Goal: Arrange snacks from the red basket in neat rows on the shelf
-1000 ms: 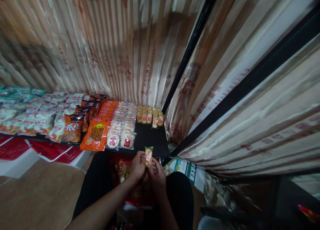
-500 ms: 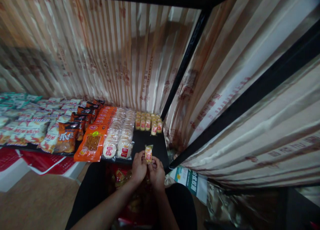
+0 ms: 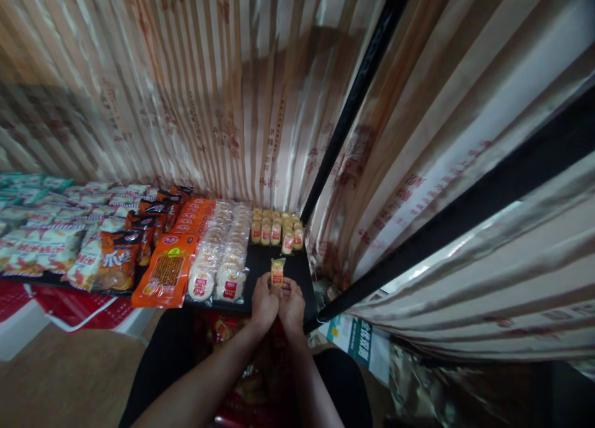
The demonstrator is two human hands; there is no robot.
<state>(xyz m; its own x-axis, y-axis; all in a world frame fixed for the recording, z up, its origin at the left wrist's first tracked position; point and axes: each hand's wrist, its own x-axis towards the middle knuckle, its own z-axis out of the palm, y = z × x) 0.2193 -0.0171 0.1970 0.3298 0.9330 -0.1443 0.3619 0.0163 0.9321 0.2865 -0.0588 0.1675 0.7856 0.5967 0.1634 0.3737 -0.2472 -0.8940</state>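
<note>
Shifting farther in over the black shelf [image 3: 260, 258], one small yellow-wrapped snack packet [image 3: 277, 271] is being pinched by the left hand [image 3: 264, 304] and right hand [image 3: 291, 305] together, seemingly nearing similar packets [image 3: 266, 232] standing at the shelf's back right. White rice-cracker packs [image 3: 230, 278], then orange stick-snack pouches [image 3: 165, 271], are lying farther left along the shelf.

The scene is viewed by one head-worn camera, faced forward and down, with the left hand [image 3: 264, 305] and right hand [image 3: 292, 307] framed near, and the shelf [image 3: 260, 259] seen from above
</note>
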